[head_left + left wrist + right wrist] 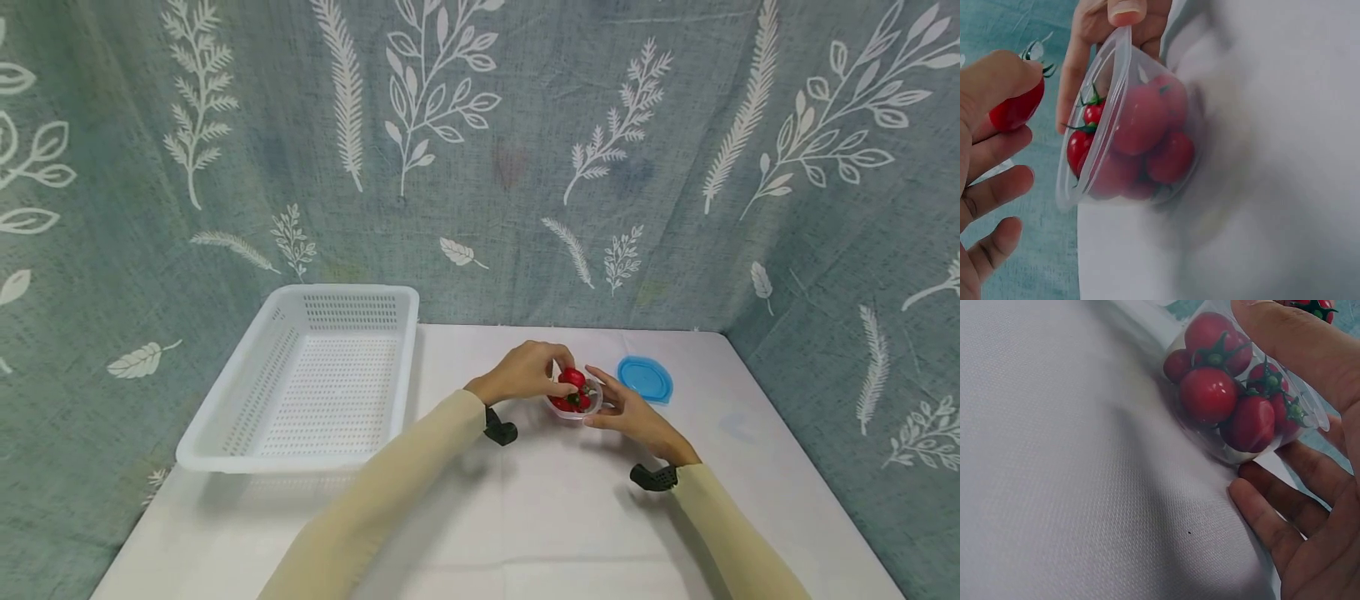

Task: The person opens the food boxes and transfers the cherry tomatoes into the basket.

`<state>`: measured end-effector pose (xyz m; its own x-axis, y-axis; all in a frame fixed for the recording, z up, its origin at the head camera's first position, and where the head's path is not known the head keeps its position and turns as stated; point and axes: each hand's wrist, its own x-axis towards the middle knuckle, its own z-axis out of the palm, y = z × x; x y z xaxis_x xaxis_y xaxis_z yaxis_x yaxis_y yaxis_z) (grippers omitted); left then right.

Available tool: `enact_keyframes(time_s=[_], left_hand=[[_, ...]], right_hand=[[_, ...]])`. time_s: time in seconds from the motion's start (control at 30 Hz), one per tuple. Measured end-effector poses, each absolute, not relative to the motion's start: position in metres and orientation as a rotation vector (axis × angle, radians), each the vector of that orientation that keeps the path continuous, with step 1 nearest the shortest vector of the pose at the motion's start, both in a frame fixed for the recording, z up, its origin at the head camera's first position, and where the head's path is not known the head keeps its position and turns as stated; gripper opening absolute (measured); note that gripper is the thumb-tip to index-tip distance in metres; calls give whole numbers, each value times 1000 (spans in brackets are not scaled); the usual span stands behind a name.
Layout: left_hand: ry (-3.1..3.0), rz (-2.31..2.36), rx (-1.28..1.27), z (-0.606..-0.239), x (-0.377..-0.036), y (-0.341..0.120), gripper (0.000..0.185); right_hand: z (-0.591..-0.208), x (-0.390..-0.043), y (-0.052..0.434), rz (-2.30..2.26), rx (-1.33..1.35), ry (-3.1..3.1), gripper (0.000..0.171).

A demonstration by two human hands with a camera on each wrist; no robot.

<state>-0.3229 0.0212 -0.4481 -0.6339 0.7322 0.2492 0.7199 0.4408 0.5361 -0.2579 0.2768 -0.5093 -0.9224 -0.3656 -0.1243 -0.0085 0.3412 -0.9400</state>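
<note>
Cherry tomato [1015, 109], pinched in the left hand [528, 372] fingertips, sits just above a clear tub [576, 406] of tomatoes that the right hand [628, 414] clasps by the rim, on the white table [525, 517] beside a blue lid [645, 379].

Bright, even light — blurry close-ups

From my head view the clear cup [576, 406] is mostly covered by my left hand [525, 373] and right hand [628, 412], so I can't count the cherry tomatoes [572, 388]. My left wrist view is blurred across the tablecloth [1272, 187], and its frame cuts off the right thumb [1126, 9] on the cup's rim. My right wrist view crops one tomato [1313, 307] at the top edge.
</note>
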Motion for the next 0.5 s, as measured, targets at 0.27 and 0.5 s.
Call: enact_keyframes(time_s=[0.27,0.5], left_hand=[[2716,967,1324,-442,-323,1,29],[2728,971,1350,-437,-326,-12,30]], right_hand=[[-514,-261,276,-1590,-315,2315,98],[-513,-261,277,-1592,-313,2308,99]])
